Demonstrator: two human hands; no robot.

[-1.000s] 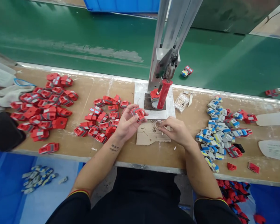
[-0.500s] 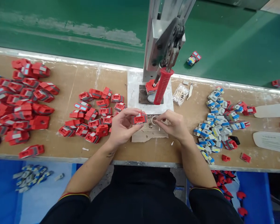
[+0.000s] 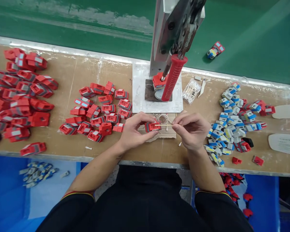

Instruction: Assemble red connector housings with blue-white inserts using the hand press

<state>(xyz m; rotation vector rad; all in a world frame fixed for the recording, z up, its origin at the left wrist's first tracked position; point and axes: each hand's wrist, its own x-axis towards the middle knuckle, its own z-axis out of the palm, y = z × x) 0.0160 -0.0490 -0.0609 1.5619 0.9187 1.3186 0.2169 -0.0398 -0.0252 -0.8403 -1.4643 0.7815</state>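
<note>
One red part (image 3: 152, 126) sits pinched between the thumb and fingers of the left hand (image 3: 134, 130), just above the cardboard scrap (image 3: 159, 134), its long axis running left to right and its open face turned up. The right hand (image 3: 190, 129) is curled, thumb and forefinger pressed on a thin stick (image 3: 166, 125) that lies level and points left, its tip meeting the part. Both forearms reach in from the near edge. The wooden bench (image 3: 125, 151) carries red parts (image 3: 96, 111) to the left, blue-grey parts (image 3: 229, 129) to the right, and a press with a red handle (image 3: 172, 77) beyond, before a green belt (image 3: 87, 38).
</note>
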